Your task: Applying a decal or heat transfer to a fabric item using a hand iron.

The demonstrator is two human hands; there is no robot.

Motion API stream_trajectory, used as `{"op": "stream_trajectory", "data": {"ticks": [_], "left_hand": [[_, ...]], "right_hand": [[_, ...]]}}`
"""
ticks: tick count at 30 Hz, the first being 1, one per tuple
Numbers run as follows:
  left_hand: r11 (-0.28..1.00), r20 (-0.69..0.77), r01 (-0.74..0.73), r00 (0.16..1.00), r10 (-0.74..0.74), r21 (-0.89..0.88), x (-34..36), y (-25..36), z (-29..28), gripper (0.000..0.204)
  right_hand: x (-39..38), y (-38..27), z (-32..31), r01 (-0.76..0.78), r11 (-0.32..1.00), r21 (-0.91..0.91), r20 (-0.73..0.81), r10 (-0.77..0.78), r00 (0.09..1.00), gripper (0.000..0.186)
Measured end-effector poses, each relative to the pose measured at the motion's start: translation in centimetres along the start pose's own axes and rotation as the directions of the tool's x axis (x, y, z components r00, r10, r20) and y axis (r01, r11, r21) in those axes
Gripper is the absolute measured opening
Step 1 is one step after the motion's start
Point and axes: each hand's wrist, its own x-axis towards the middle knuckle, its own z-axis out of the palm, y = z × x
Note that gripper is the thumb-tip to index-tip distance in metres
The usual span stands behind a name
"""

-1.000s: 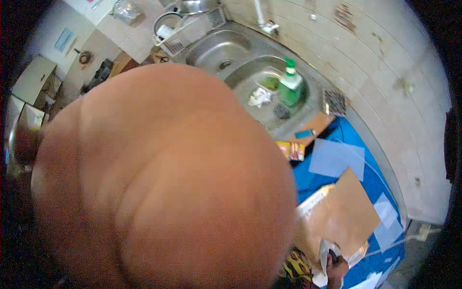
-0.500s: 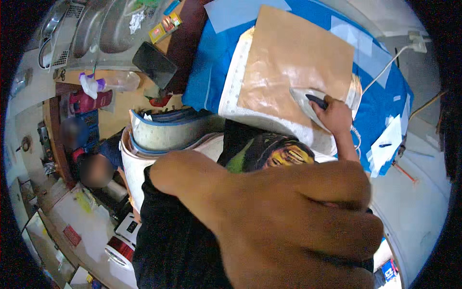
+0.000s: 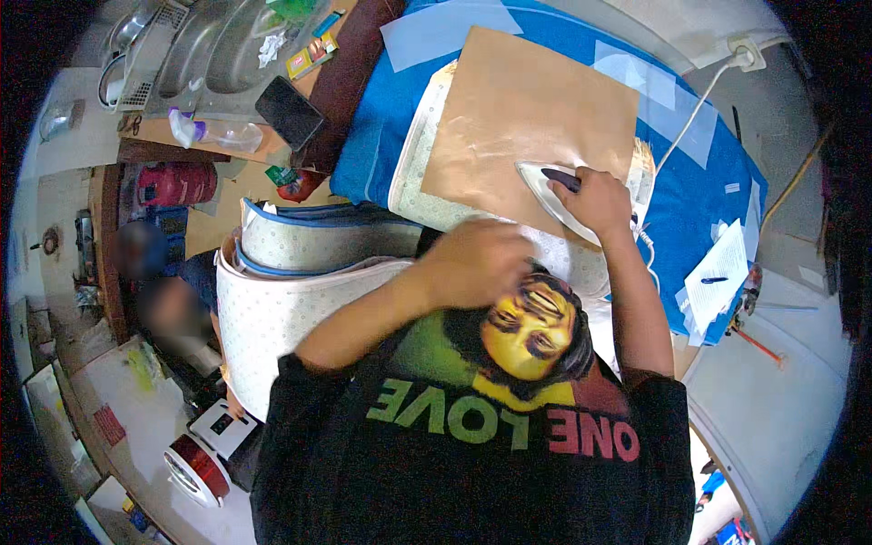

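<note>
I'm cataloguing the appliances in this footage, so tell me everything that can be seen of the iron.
The iron has a whitish body, narrowing to a point, and a dark handle that looks like plastic. It appears to lie flat on the brown sheet, near the edge closest to the person, its tip toward the picture's upper left. The right hand grips the handle, hiding its rear. The sole is out of sight, and whether it is on cannot be told.
</note>
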Motion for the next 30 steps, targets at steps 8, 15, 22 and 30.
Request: {"op": "stream_trajectory", "data": {"ticks": [8, 15, 22, 30], "left_hand": [[0.545, -0.153, 0.720, 0.536, -0.830, -0.429, -18.4, -14.5, 17.7, 0.029], [0.189, 0.195, 0.981, 0.195, -0.961, -0.051, -21.1, -14.6, 20.8, 0.038], [0.324, 0.328, 0.898, 0.415, -0.849, -0.297, -26.8, -8.6, 28.4, 0.042], [0.389, 0.381, 0.679, 0.697, -0.607, -0.623, -27.3, -14.9, 28.8, 0.047]], "right_hand": [[1.1, 1.3, 0.0, 0.027, 0.998, 0.063, 0.019, -0.028, 0.999, 0.059], [-0.1, -2.0, -2.6, 0.091, 0.995, 0.051, 0.012, -0.092, 0.996, 0.058], [3.8, -6.3, -0.2, 0.294, 0.955, -0.025, 0.072, -0.292, 0.954, 0.059], [5.3, -8.6, -0.6, 0.233, 0.963, -0.133, 0.266, -0.192, 0.945, 0.066]]}}
